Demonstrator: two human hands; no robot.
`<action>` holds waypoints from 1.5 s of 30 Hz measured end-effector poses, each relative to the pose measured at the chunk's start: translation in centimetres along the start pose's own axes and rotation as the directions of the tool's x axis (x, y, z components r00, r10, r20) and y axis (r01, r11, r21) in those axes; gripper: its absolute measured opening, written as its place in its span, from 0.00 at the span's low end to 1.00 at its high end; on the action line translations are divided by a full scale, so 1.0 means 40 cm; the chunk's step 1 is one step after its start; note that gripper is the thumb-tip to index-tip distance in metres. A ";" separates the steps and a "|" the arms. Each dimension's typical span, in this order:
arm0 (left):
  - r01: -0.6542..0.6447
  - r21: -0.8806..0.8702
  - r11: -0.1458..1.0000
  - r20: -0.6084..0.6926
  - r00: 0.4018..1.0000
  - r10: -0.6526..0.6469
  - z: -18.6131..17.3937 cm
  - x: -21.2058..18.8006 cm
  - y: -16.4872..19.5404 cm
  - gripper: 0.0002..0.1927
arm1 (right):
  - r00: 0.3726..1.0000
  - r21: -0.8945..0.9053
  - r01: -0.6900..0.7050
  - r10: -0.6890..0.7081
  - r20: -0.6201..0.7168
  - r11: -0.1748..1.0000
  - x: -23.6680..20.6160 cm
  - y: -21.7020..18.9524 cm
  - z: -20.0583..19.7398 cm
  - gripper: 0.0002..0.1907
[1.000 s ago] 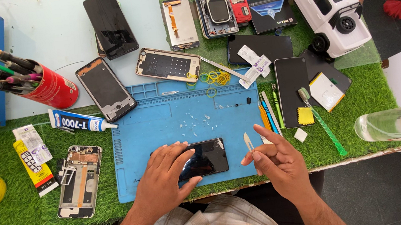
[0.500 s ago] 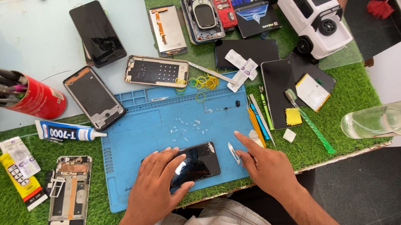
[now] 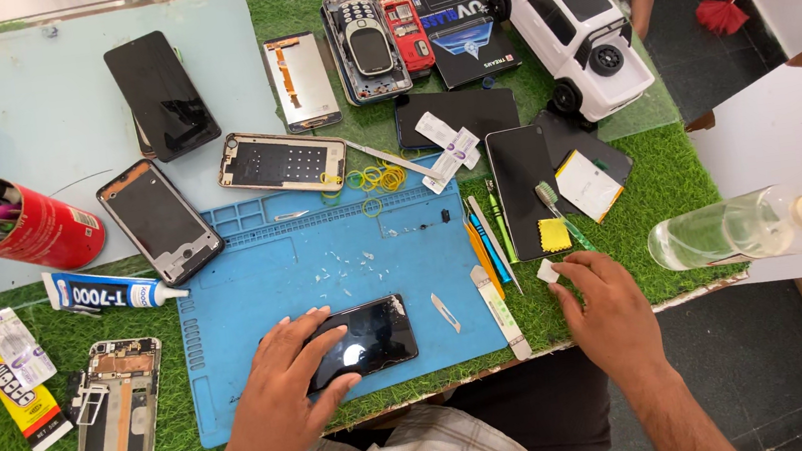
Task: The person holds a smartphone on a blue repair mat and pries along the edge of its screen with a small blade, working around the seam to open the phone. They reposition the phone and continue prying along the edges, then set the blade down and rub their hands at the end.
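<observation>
Green artificial turf [image 3: 649, 197] covers your workbench, with a blue repair mat [image 3: 258, 292] laid across the lower centre of the frame. Nearest you, your left hand [image 3: 284, 395] lies flat, fingers spread, pressing on the left part of a dark phone screen [image 3: 366, 338] with a cracked corner; it grips nothing, only holds the screen down on the mat. Your right hand [image 3: 613, 317] rests open at the lower right, just off the mat, its fingertips touching a small white pad [image 3: 547, 271] on the turf. Between your hands lie a small blade [image 3: 445, 312] and a white strip [image 3: 500, 312]. At lower left sits an opened phone body [image 3: 119, 414], with a glue tube [image 3: 111, 290] above it. A clear spray bottle [image 3: 743, 225] lies on its side at the right edge. Farther off, mid-frame, are a red cup of tools [image 3: 39, 231], a phone frame [image 3: 159, 223] and a yellow cloth square [image 3: 553, 235]. Along the top stand a keypad phone [image 3: 368, 46] and a white toy car [image 3: 575, 29].
</observation>
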State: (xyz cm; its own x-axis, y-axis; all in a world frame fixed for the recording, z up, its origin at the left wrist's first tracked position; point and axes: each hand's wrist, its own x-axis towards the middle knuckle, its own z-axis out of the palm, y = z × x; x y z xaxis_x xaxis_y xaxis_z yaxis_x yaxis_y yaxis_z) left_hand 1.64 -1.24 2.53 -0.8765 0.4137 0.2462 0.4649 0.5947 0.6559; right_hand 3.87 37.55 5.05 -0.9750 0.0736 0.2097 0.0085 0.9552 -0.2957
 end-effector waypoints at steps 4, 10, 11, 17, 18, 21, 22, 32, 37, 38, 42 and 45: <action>0.027 0.006 1.000 -0.034 0.999 -0.026 0.003 -0.003 0.007 0.11 | 1.000 -0.041 -0.020 0.021 0.020 0.999 0.001 0.026 0.017 0.09; 0.053 0.014 0.999 -0.133 0.990 -0.051 0.004 -0.003 0.036 0.06 | 0.990 0.142 -0.139 0.135 0.036 0.980 0.010 0.012 -0.005 0.06; 0.026 0.008 1.000 -0.153 0.988 -0.025 0.004 0.000 0.046 0.05 | 0.979 0.231 -0.205 0.197 0.058 0.951 0.006 0.000 -0.009 0.06; 0.072 -0.114 0.991 -0.131 0.988 -0.087 0.016 0.038 0.155 0.19 | 0.949 0.638 -0.313 0.257 0.183 0.704 -0.009 -0.092 -0.019 0.05; 0.089 -0.161 0.983 -0.088 0.991 -0.105 0.020 0.044 0.179 0.20 | 0.937 0.723 -0.347 0.246 0.246 0.597 -0.016 -0.115 -0.017 0.05; 0.094 -0.328 0.940 -0.027 0.994 -0.109 0.027 0.060 0.238 0.30 | 0.949 0.869 -0.309 0.069 0.307 0.387 -0.037 -0.194 -0.003 0.04; 0.087 -0.388 0.918 -0.014 0.995 -0.100 0.027 0.064 0.250 0.34 | 0.943 0.837 -0.325 0.080 0.324 0.440 -0.042 -0.217 -0.002 0.04; 0.262 -0.460 0.848 -0.016 0.953 -0.303 0.039 0.064 0.241 0.10 | 0.953 0.681 -0.174 -0.051 0.297 0.712 -0.038 -0.303 -0.037 0.04; 0.423 -0.521 0.742 0.031 0.878 -0.478 0.030 0.070 0.215 0.06 | 0.867 0.821 -0.479 0.020 0.498 0.312 -0.060 -0.281 -0.008 0.09; 0.366 -0.465 0.806 -0.045 0.900 -0.434 0.026 0.072 0.211 0.05 | 0.867 0.847 -0.481 -0.021 0.498 0.228 -0.066 -0.272 -0.004 0.10; 0.138 -0.233 0.963 -0.258 0.945 -0.198 0.011 0.076 0.210 0.06 | 0.839 0.848 -0.527 -0.131 0.529 0.048 -0.097 -0.250 0.022 0.12; -0.001 -0.115 0.993 -0.277 0.960 -0.031 0.001 0.071 0.221 0.08 | 0.832 0.849 -0.528 -0.180 0.524 0.030 -0.112 -0.244 0.036 0.15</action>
State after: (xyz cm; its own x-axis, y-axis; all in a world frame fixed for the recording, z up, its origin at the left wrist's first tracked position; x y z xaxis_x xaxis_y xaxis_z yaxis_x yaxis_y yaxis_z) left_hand 3.27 5.23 9.00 -0.8907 0.1877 0.4140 0.4485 0.5108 0.7334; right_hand 7.85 27.50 5.66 -0.9294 -0.2610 -0.2610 0.3268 -0.2533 -0.9105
